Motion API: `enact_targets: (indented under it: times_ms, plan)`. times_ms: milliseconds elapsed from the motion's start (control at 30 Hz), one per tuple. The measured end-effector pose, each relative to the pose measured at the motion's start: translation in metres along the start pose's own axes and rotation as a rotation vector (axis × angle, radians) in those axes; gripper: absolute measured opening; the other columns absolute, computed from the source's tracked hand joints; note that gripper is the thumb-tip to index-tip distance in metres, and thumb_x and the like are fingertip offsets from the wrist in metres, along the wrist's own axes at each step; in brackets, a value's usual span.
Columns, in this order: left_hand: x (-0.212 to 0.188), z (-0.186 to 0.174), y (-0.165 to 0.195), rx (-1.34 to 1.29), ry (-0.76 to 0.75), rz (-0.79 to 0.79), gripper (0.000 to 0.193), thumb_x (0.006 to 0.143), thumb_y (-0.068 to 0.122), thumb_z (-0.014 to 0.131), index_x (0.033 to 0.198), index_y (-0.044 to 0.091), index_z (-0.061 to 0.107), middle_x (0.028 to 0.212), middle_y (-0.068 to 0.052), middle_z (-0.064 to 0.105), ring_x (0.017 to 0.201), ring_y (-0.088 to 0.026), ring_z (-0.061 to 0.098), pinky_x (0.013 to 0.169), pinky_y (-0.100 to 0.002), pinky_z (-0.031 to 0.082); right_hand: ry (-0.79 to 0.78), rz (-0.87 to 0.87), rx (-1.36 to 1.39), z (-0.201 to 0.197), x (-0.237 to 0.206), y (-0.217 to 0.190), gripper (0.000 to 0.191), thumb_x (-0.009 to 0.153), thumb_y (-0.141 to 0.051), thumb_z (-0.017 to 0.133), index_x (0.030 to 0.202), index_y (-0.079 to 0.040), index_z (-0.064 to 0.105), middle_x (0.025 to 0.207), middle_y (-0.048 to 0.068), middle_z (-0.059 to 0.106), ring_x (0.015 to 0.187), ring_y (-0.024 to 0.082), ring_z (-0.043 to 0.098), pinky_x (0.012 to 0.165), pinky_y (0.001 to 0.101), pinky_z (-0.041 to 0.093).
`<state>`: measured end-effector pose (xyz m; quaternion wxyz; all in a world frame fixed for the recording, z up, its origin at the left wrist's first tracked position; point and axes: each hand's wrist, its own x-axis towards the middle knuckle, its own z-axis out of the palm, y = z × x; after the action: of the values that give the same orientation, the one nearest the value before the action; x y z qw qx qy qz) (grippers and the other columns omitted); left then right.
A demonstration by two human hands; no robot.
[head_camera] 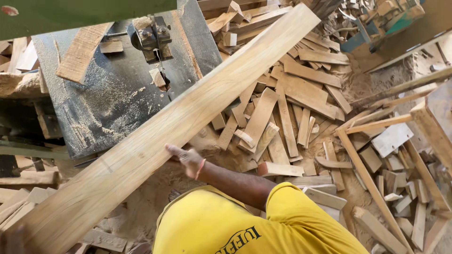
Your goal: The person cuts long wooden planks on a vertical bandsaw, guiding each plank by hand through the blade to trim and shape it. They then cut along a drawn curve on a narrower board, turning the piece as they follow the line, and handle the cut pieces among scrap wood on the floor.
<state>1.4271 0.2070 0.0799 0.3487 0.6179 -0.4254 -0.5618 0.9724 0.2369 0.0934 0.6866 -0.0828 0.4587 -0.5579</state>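
Observation:
A long pale wooden plank (188,113) runs diagonally from the bottom left to the top middle. It crosses the right corner of a dark metal band saw table (108,103). My right hand (187,160) grips the plank's right edge about a third of the way up, fingers curled onto the top face. A pink band circles that wrist. A small part of my left hand (13,239) shows at the bottom left corner by the plank's near end, and its grip is hidden. The saw blade and guide (157,51) stand just left of the plank.
Sawdust covers the saw table, where a short board (84,51) and small offcuts lie. A heap of cut wooden strips (287,108) fills the sandy floor to the right. More strips (16,202) lie at the left. A slanted wooden frame (372,183) stands at the right.

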Motion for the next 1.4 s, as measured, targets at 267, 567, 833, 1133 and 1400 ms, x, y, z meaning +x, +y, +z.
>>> enact_targets:
  times_ms: [267,567,833,1133,1400]
  plan:
    - [-0.039,0.023,0.014,-0.741,0.372,0.176,0.085,0.098,0.063,0.054,0.162,0.013,0.029,0.157,-0.019,0.044,0.138,-0.038,0.050,0.108,-0.058,0.047,-0.027,0.123,0.046,0.081,-0.001,0.079,0.043,0.090,-0.027,0.080,0.125,-0.006,0.066,0.124,0.005,0.071,0.116,0.020,0.066,0.097,0.0386,0.057]
    - [-0.071,0.075,0.038,-0.872,0.394,0.348,0.086,0.103,0.069,0.050,0.163,0.010,0.031,0.164,-0.019,0.038,0.154,-0.039,0.040,0.122,-0.060,0.040,-0.151,0.282,-0.105,0.134,-0.001,0.119,0.045,0.093,-0.032,0.079,0.128,-0.006,0.067,0.124,0.005,0.071,0.112,0.017,0.067,0.093,0.0361,0.056]
    - [-0.065,0.056,0.100,-0.431,0.447,0.535,0.082,0.106,0.073,0.043,0.162,0.014,0.030,0.167,-0.017,0.035,0.154,-0.039,0.038,0.122,-0.063,0.040,-0.524,-0.386,-1.134,0.046,-0.049,-0.025,0.025,0.096,-0.028,0.074,0.109,-0.007,0.079,0.111,0.013,0.077,0.100,0.020,0.072,0.087,0.0347,0.058]
    - [-0.033,0.039,0.066,-0.461,0.342,0.588,0.082,0.107,0.075,0.035,0.167,0.018,0.032,0.171,-0.015,0.035,0.152,-0.040,0.039,0.120,-0.064,0.042,0.558,-1.224,-1.402,-0.098,0.080,-0.221,0.023,0.101,-0.026,0.067,0.107,-0.006,0.077,0.122,0.012,0.076,0.123,0.029,0.067,0.117,0.0440,0.045]
    - [0.037,0.011,0.043,-0.817,0.253,0.501,0.088,0.098,0.070,0.037,0.165,0.014,0.033,0.168,-0.016,0.040,0.151,-0.039,0.045,0.119,-0.065,0.041,0.561,-1.199,-1.403,-0.100,0.123,-0.246,0.019,0.093,-0.021,0.071,0.105,-0.008,0.079,0.123,0.010,0.075,0.126,0.029,0.064,0.115,0.0406,0.044]
